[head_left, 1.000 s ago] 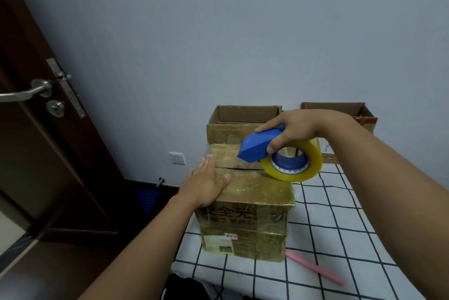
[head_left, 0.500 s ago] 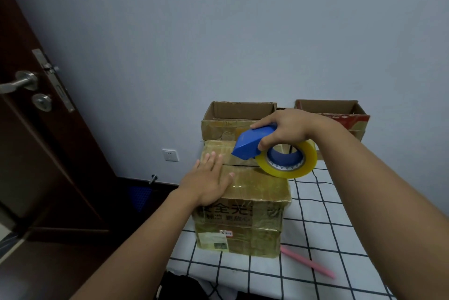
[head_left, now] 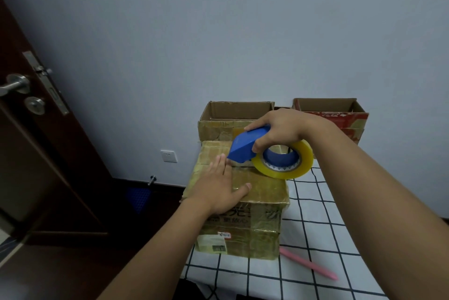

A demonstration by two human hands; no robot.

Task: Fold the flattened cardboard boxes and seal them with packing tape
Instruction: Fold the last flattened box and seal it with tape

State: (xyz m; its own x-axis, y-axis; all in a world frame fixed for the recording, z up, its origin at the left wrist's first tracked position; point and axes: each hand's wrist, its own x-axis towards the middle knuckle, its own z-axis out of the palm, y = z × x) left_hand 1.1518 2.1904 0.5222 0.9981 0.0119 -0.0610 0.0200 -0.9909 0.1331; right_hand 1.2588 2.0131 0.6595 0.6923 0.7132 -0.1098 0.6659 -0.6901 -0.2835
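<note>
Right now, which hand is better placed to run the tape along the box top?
Right. The right hand already grips the tape dispenser over the closed box, while the left hand lies flat, pressing the top.

Checked tablecloth [head_left: 315, 239] under boxes [head_left: 252, 227], pink stick [head_left: 308, 263]

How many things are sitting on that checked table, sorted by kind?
Cardboard boxes: 3, namely the closed box under the left hand, the open plain box and the open red-printed box behind it.
Tape dispensers: 1, the blue tape dispenser gripped by the right hand.
Pink sticks: 1, the pink stick.
Total: 5
</note>
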